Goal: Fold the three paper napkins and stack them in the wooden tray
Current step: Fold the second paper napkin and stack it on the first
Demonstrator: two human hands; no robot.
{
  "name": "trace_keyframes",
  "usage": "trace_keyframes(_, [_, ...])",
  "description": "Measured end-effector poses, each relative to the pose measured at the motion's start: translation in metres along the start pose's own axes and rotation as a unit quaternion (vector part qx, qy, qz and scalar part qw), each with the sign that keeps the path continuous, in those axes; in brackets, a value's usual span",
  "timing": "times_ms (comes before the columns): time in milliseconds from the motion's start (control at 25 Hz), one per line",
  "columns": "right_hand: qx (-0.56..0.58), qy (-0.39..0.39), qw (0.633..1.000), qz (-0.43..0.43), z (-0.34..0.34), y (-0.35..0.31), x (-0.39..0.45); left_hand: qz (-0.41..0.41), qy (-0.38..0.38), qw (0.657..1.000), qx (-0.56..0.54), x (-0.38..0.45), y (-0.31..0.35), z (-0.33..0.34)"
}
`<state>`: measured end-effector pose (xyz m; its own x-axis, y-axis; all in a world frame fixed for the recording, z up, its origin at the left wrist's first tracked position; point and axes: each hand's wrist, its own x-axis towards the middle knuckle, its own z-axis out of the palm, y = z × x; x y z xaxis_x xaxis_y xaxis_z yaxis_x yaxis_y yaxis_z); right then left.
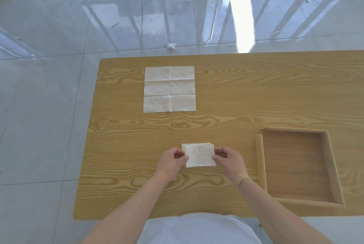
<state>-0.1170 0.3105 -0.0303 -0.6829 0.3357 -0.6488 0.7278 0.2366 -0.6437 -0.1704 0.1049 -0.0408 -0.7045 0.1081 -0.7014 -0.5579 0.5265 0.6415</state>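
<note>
A small folded white napkin (200,155) lies on the wooden table near the front middle. My left hand (173,160) pinches its left edge and my right hand (228,158) pinches its right edge. An unfolded white napkin (169,89) with crease lines lies flat farther back on the table, left of centre. The wooden tray (260,157) sits at the right, to the right of my hands, with nothing inside it.
The table (236,90) ends at a rounded left edge over a glossy grey tiled floor. A crumpled bit of white paper (171,46) lies on the floor beyond the table. A tan plaster wraps my right wrist (242,177).
</note>
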Motion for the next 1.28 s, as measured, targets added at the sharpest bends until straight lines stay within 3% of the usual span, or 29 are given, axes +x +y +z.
trace_keyframes(1280, [-0.067,0.018,0.997,0.03,0.008,-0.007,0.013,-0.001,0.06,0.996,0.071,0.013,-0.004,-0.003])
